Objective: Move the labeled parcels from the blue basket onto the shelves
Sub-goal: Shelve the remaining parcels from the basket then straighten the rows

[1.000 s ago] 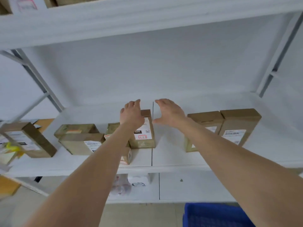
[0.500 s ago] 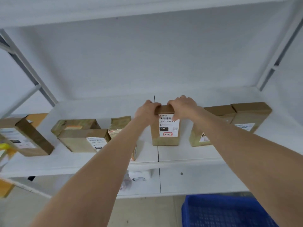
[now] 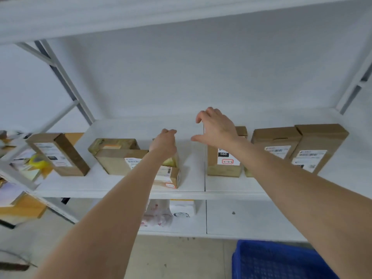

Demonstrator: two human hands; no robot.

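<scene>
A brown parcel [image 3: 223,160] with a white label marked 060 stands upright on the white middle shelf [image 3: 193,195], close beside the parcels to its right. My right hand [image 3: 216,127] hovers over its top left corner, fingers and thumb spread, holding nothing. My left hand [image 3: 164,140] is further left with fingers loosely curled, in front of a small yellowish parcel [image 3: 173,160]; I cannot tell whether it touches it. The blue basket [image 3: 281,262] sits on the floor at bottom right, its inside mostly out of view.
Two upright parcels [image 3: 276,146] [image 3: 319,147] stand right of the 060 parcel. Left of my arm lie stacked parcels [image 3: 118,158], a flat one [image 3: 170,178] and a leaning box [image 3: 60,154]. A bag [image 3: 159,214] lies on the lower shelf. Another shelf board hangs overhead.
Both hands gripped the 060 parcel's top half a second ago. It now stands further right beside the other boxes, and both hands have let go; the left hand has moved left.
</scene>
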